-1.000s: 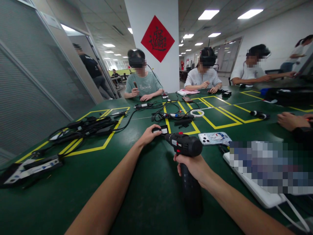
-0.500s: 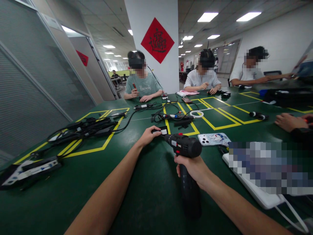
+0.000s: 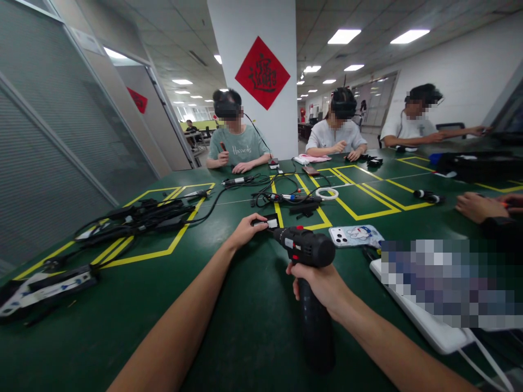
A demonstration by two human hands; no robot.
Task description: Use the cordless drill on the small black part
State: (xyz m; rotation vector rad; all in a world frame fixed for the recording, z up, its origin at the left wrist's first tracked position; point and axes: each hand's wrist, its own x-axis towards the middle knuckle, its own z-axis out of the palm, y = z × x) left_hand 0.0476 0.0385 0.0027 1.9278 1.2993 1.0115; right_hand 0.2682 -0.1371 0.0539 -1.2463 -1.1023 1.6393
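My right hand (image 3: 316, 280) is wrapped round the grip of a black cordless drill (image 3: 306, 246) with red buttons. The drill points forward and left, and its tip reaches the near side of a small black part with a white patch (image 3: 272, 222). My left hand (image 3: 246, 231) pinches that part by its left side against the green table (image 3: 241, 337). Whether the bit touches the part cannot be made out. Beyond the part, a black plastic piece (image 3: 304, 209) lies on the table.
Bundled black cables (image 3: 143, 220) lie at left, with more cables and a white ring (image 3: 327, 193) ahead. On the right are a patterned phone (image 3: 355, 236), a white device (image 3: 425, 321) and a co-worker's hand (image 3: 476, 209). Several people sit around the table.
The camera view has tilted up slightly, so the scene sits a little lower. Both hands keep their holds; the drill stays against or near the small part.
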